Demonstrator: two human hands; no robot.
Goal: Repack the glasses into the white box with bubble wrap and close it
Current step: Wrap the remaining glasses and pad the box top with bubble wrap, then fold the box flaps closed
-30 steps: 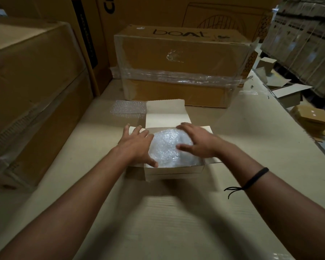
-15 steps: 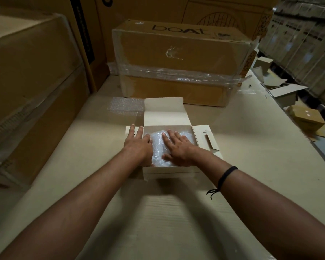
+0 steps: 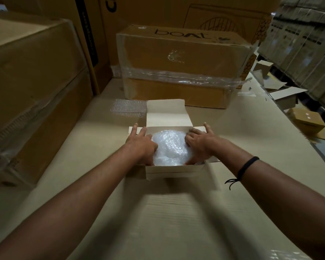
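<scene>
The white box [image 3: 174, 170] sits open on the cardboard surface, its lid [image 3: 167, 113] standing up at the back. A bubble wrap bundle [image 3: 171, 149] fills the inside; no glasses show through it. My left hand [image 3: 141, 145] lies over the box's left flap with straight fingers, its thumb pushed down beside the bundle. Over the right flap my right hand [image 3: 199, 143] presses against the bundle's right edge, index finger stretched out and thumb down inside the box.
A loose bubble wrap sheet [image 3: 129, 107] lies left of the lid. A taped brown carton [image 3: 182, 59] stands just behind the box, and large cartons [image 3: 32, 87] wall the left. Small open boxes [image 3: 287, 96] lie at the right edge.
Both hands have slid off the top of the bundle and apart to its left and right sides. The bundle's top is now uncovered between them.
</scene>
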